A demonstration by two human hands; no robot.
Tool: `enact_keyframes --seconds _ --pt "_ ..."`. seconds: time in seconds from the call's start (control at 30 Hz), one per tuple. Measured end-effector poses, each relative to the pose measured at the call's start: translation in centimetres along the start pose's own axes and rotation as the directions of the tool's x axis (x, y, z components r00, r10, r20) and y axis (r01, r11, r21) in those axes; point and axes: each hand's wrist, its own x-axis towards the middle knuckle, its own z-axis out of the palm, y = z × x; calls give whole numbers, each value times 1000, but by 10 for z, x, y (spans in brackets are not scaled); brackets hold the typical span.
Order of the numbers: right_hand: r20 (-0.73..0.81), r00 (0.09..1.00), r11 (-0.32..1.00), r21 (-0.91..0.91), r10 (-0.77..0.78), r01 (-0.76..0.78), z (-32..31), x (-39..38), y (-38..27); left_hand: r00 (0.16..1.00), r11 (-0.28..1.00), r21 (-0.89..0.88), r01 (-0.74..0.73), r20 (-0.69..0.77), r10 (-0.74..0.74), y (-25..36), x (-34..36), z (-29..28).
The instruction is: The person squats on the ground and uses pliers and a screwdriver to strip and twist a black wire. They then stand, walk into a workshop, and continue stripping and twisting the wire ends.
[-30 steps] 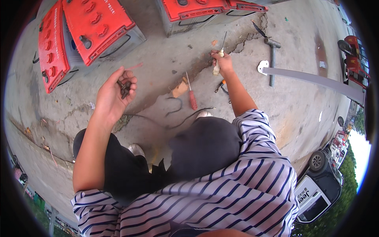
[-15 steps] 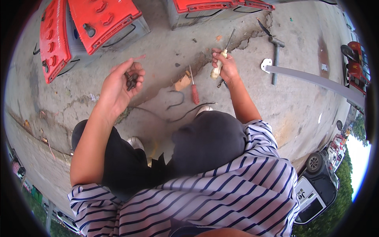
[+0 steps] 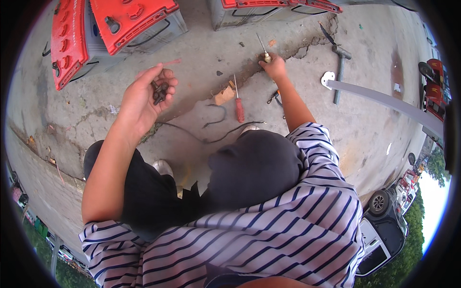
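Left batteries: two red-topped vehicle batteries [image 3: 137,28], beyond and to the left of the left hand; the larger is cut off by the upper edge.
Left hand: palm turned up, fingers loosely curled around small dark pieces [image 3: 160,92]; the fingers partly cover them, so their number and exact kind are hard to make out.
Pink strip: a thin strip [image 3: 172,61] just past the left hand [image 3: 144,96]; whether it touches the thumb is unclear.
Cable: a dark length [image 3: 192,134] on the concrete, nearer the body than both hands.
Cardboard scrap: a torn brown piece [image 3: 224,96] between the hands.
Red-handled screwdriver: lying [image 3: 239,110] between the hands, nearer the right, shaft pointing away.
Far batteries: more red-topped ones [image 3: 240,19] beyond the right hand, their tops cut off.
Right hand: closed [image 3: 276,68] around a pale-handled screwdriver [image 3: 267,57], most of the handle hidden in the grip, the shaft pointing away.
Orange-handled tool: on the ground [image 3: 274,96] just below the right hand, partly hidden by the forearm; its kind is unclear.
Hammer: to the right of the right hand [image 3: 342,62], its handle crossed by a flat grey bar [image 3: 384,96].
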Motion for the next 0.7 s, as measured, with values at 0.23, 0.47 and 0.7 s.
enact_keyframes --seconds 0.23,0.47,0.7 --pt "-224 972 942 305 -75 143 10 0 -20 1000 1000 3 -4 6 4 -3 2 2" --pt "-273 960 985 174 57 -10 7 -18 -8 1000 1000 -3 9 -15 -9 -4 2 2" --pt "251 954 968 149 163 -204 -95 -62 -30 999 1000 -13 22 24 -21 0 0 7"
